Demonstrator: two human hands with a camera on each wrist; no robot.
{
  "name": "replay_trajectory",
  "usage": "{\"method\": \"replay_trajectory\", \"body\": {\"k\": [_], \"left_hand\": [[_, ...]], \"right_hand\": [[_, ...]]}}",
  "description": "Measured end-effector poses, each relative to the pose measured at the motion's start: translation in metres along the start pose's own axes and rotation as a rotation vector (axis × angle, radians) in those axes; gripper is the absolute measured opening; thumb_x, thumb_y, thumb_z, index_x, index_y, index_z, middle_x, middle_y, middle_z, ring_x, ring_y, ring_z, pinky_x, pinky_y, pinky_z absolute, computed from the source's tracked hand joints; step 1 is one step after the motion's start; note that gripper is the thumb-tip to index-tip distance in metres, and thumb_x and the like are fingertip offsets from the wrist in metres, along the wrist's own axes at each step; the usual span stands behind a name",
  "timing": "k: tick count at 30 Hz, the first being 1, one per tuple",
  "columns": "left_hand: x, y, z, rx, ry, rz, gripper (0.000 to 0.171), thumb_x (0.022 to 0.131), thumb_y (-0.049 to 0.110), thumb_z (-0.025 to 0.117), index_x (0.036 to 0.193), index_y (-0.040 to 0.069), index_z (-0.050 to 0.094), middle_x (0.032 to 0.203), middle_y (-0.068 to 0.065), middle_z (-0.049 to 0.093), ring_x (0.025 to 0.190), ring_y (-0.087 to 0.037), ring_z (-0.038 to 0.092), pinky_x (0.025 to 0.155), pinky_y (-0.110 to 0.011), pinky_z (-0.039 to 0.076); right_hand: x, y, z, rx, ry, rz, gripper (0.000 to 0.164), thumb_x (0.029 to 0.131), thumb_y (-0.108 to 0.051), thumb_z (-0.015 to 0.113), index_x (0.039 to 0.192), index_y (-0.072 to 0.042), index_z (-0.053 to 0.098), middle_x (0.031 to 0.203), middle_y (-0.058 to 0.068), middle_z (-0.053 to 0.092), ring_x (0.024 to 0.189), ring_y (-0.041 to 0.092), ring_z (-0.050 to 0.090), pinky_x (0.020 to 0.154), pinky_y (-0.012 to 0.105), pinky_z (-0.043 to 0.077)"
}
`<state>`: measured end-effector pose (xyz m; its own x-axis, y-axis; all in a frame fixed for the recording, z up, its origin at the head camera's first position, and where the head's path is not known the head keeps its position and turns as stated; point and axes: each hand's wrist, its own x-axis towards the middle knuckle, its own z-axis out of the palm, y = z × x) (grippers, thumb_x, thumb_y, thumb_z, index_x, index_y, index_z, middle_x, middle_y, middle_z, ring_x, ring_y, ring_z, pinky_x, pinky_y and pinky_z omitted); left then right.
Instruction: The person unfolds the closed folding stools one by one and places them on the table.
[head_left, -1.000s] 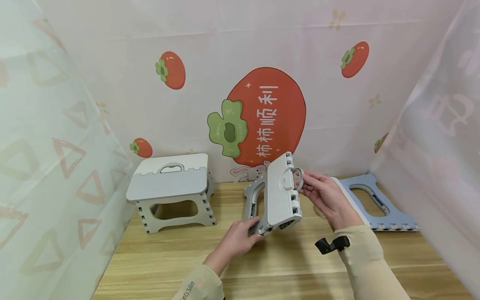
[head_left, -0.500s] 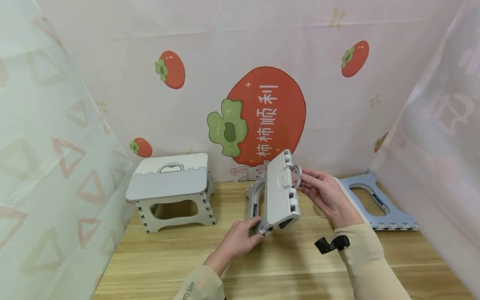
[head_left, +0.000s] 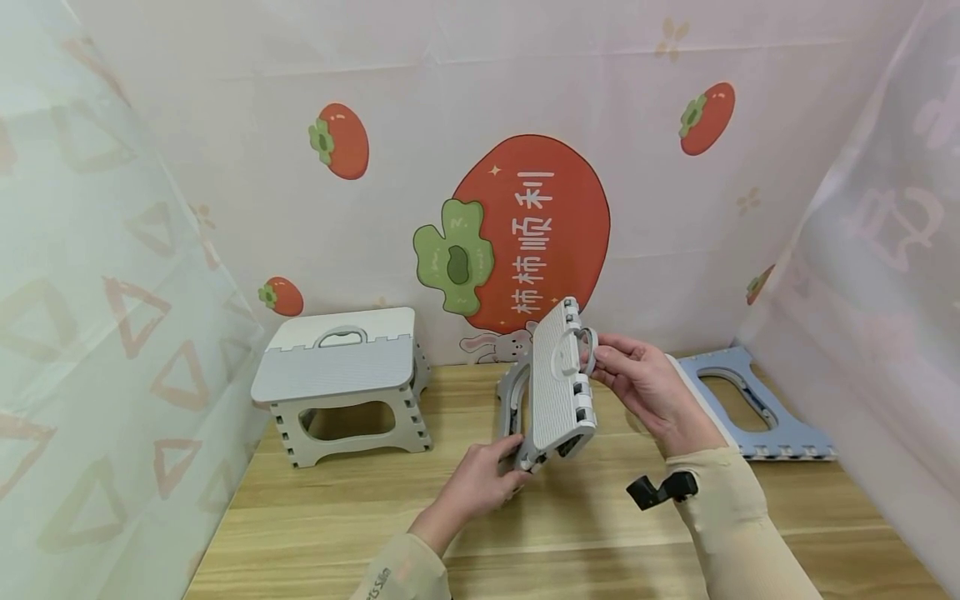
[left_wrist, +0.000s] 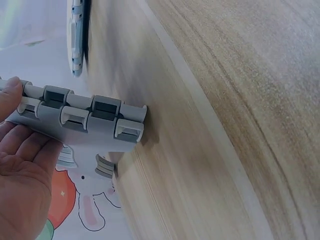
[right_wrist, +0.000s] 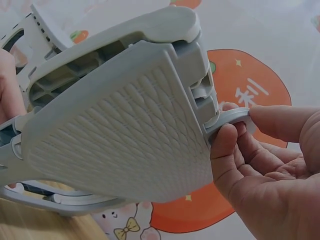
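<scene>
A grey and white folding stool, partly folded, stands tilted in the middle of the head view, its legs spread to the left. My left hand grips its lower near corner; in the left wrist view the fingers lie under a hinged edge and the thumb over it. With fingers and thumb, my right hand pinches the grey loop handle that sticks out from the fold of the seat. The right wrist view shows the textured underside of a seat panel beside that handle.
Another grey and white stool stands unfolded at the left. A blue and white folding stool lies flat at the right, partly behind my right arm. Patterned cloth hangs behind and along both sides of the wooden table.
The stool's seat has tipped slightly to the left, closer to its legs. My right hand has shifted a little left with the handle; my left hand keeps its hold.
</scene>
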<state>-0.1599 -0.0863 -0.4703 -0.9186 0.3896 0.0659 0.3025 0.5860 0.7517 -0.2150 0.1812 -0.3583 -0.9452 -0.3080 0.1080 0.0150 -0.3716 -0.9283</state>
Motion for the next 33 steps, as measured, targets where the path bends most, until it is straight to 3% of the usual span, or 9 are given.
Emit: {"method": "replay_trajectory", "body": {"k": [8, 33], "left_hand": [[0.000, 0.001, 0.001, -0.029, 0.005, 0.013, 0.059, 0.093, 0.025, 0.077, 0.143, 0.002, 0.057, 0.133, -0.018, 0.067, 0.127, -0.030, 0.062, 0.106, -0.049, 0.050], [0.000, 0.003, 0.005, -0.090, -0.012, 0.025, 0.058, 0.092, 0.023, 0.078, 0.143, 0.004, 0.058, 0.134, -0.018, 0.066, 0.125, -0.032, 0.063, 0.104, -0.043, 0.053]], "right_hand": [[0.001, -0.001, 0.006, -0.011, 0.042, 0.011, 0.053, 0.104, -0.004, 0.057, 0.145, 0.020, 0.034, 0.108, 0.009, 0.071, 0.093, 0.013, 0.070, 0.086, 0.026, 0.058], [0.002, -0.006, 0.016, -0.058, 0.053, 0.022, 0.054, 0.103, -0.009, 0.061, 0.145, 0.018, 0.038, 0.102, 0.005, 0.073, 0.090, 0.011, 0.069, 0.085, 0.024, 0.057]]}}
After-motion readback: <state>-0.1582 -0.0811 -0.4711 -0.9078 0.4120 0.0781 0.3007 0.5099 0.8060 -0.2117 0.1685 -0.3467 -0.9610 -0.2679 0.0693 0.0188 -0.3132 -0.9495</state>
